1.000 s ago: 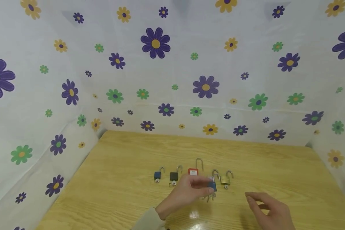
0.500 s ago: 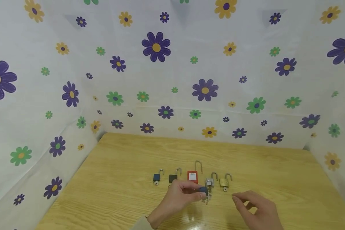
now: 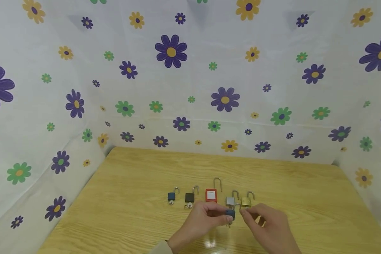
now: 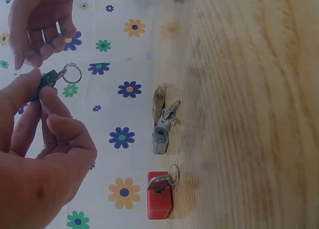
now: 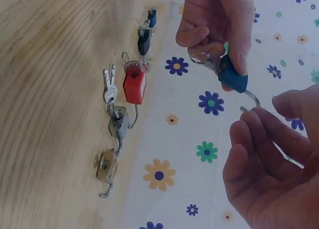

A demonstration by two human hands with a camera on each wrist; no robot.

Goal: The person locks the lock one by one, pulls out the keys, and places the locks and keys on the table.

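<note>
In the head view my left hand pinches a small blue padlock between thumb and fingers, lifted above the table. Its shackle is unlocked and swung out, as the right wrist view shows. A key with a ring sits at the padlock's keyhole end. My right hand is beside the shackle, fingers loosely bent. In the right wrist view its index fingertip meets the shackle, while the thumb stays apart from it.
Unlocked padlocks stand in a row on the wooden table: blue, black, red, silver and brass. Keys sit in several of them. Flowered cloth surrounds the table's back and sides.
My left hand has drawn the blue padlock back from the row, toward me. My right hand has moved left, from well apart to the shackle.
</note>
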